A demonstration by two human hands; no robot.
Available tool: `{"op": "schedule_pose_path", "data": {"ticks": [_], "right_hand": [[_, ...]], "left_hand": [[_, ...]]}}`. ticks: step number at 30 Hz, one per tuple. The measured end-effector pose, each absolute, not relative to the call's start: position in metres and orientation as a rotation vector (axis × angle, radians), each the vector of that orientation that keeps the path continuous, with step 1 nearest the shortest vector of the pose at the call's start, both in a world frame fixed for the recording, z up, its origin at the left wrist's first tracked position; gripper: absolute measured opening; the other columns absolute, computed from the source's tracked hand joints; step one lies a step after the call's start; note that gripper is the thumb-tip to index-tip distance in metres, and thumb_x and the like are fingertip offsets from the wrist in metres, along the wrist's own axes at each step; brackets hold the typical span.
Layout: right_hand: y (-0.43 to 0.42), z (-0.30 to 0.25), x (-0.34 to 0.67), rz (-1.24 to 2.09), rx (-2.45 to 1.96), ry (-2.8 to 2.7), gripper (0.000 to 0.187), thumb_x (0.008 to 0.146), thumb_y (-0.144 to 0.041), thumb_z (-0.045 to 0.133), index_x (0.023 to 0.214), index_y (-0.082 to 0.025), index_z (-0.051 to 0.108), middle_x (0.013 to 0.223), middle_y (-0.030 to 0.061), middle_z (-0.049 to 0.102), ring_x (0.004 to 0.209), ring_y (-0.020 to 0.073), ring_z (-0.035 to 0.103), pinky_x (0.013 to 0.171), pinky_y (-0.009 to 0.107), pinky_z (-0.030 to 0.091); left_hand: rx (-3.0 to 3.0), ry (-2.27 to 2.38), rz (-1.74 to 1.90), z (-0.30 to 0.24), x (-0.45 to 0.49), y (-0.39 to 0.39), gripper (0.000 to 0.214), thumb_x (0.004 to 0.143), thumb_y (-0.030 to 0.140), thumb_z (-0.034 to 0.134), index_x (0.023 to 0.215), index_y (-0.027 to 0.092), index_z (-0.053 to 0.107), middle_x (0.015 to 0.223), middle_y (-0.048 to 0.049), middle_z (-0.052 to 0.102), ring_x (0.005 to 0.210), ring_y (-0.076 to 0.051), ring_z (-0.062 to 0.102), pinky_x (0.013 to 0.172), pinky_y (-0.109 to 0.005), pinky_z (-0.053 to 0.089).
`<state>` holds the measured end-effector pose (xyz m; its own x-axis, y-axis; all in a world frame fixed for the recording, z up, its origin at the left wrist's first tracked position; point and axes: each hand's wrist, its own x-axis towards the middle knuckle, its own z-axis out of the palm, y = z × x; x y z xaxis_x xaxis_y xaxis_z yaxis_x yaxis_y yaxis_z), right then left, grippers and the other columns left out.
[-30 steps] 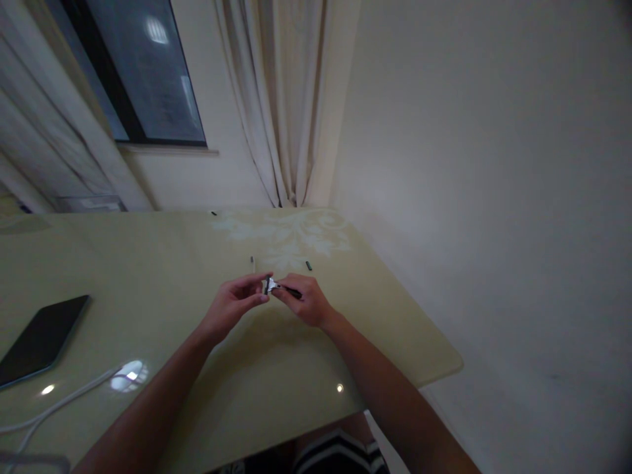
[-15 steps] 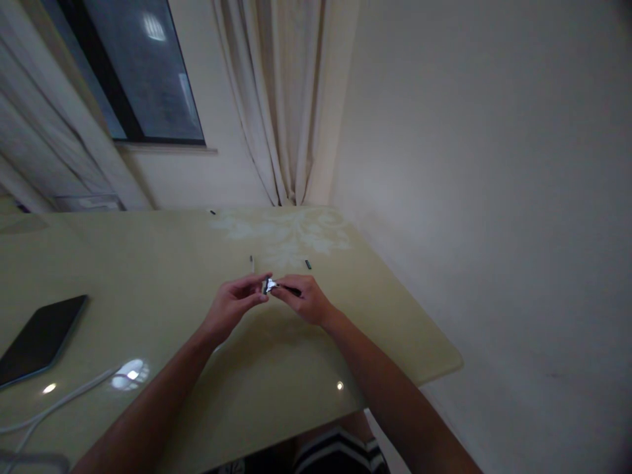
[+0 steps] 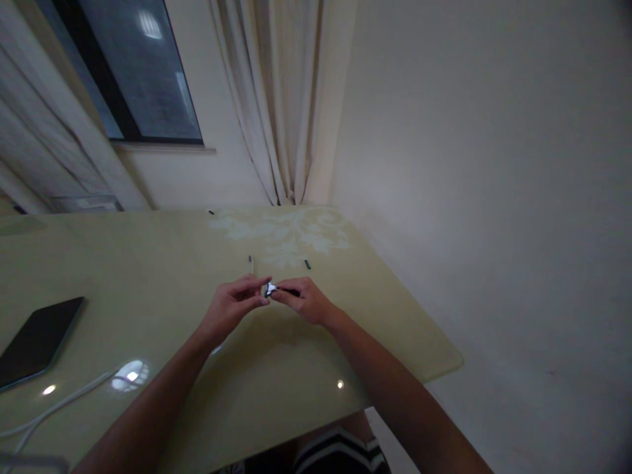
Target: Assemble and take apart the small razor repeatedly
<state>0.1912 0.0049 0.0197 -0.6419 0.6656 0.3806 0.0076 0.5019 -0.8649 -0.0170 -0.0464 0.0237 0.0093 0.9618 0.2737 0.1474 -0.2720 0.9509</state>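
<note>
Both of my hands meet over the middle of a glossy yellowish table (image 3: 162, 276). My left hand (image 3: 234, 308) pinches a small shiny metal piece (image 3: 269, 289) between thumb and fingertips. My right hand (image 3: 303, 299) is closed around a thin dark tool (image 3: 289, 290) whose tip touches that metal piece. What exactly the metal piece is I cannot make out. Just beyond my hands lie a small pale stick-like part (image 3: 251, 263) and a short dark part (image 3: 307, 264) on the tabletop.
A dark tablet (image 3: 37, 341) lies flat at the left. A white cable (image 3: 64, 401) runs along the near left edge. A tiny dark item (image 3: 211, 212) sits near the far edge. Curtains (image 3: 284, 99) and a window (image 3: 133, 72) stand behind; a wall borders the right side.
My hands hold nearly the same pose; the pinched metal piece has turned slightly and looks smaller. The view has shifted a little.
</note>
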Motion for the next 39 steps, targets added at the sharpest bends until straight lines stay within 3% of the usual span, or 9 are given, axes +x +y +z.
{"op": "schedule_pose_path", "data": {"ticks": [10, 24, 31, 39], "right_hand": [[0.0043, 0.0128, 0.1862, 1.103, -0.554, -1.934, 0.036, 0.095, -0.048, 0.066, 0.096, -0.015, 0.081, 0.082, 0.0035, 0.071, 0.072, 0.0155, 0.057, 0.069, 0.026, 0.043], [0.0019, 0.0206, 0.1875, 1.162, -0.593, -1.939, 0.04, 0.096, -0.052, 0.063, 0.089, -0.015, 0.076, 0.071, 0.0, 0.058, 0.065, 0.0129, 0.048, 0.062, 0.025, 0.037], [0.0073, 0.0145, 0.1874, 1.002, -0.614, -2.0, 0.037, 0.1, -0.046, 0.06, 0.09, -0.015, 0.077, 0.076, 0.0008, 0.064, 0.07, 0.0134, 0.053, 0.066, 0.024, 0.038], [0.01, 0.0144, 0.1869, 1.033, -0.647, -2.016, 0.035, 0.1, -0.044, 0.061, 0.092, -0.014, 0.078, 0.075, -0.0003, 0.063, 0.069, 0.0125, 0.052, 0.066, 0.023, 0.037]], "left_hand": [[1.484, 1.145, 1.351, 0.0243, -0.0164, -0.0455, 0.04, 0.069, 0.034, 0.089, 0.107, 0.024, 0.084, 0.074, 0.0015, 0.059, 0.07, -0.013, 0.055, 0.067, -0.026, 0.049], [1.467, 1.091, 1.278, 0.0213, -0.0201, -0.0428, 0.046, 0.075, 0.041, 0.087, 0.116, 0.022, 0.077, 0.091, -0.0048, 0.074, 0.082, -0.018, 0.066, 0.078, -0.03, 0.055], [1.621, 1.316, 1.333, 0.02, -0.0168, -0.0431, 0.04, 0.076, 0.043, 0.084, 0.109, 0.021, 0.079, 0.075, 0.0008, 0.063, 0.065, -0.013, 0.056, 0.061, -0.025, 0.045], [1.604, 1.261, 1.208, 0.0153, -0.0209, -0.0421, 0.052, 0.084, 0.051, 0.077, 0.125, 0.019, 0.073, 0.071, 0.0009, 0.06, 0.064, -0.014, 0.055, 0.059, -0.024, 0.042]]}}
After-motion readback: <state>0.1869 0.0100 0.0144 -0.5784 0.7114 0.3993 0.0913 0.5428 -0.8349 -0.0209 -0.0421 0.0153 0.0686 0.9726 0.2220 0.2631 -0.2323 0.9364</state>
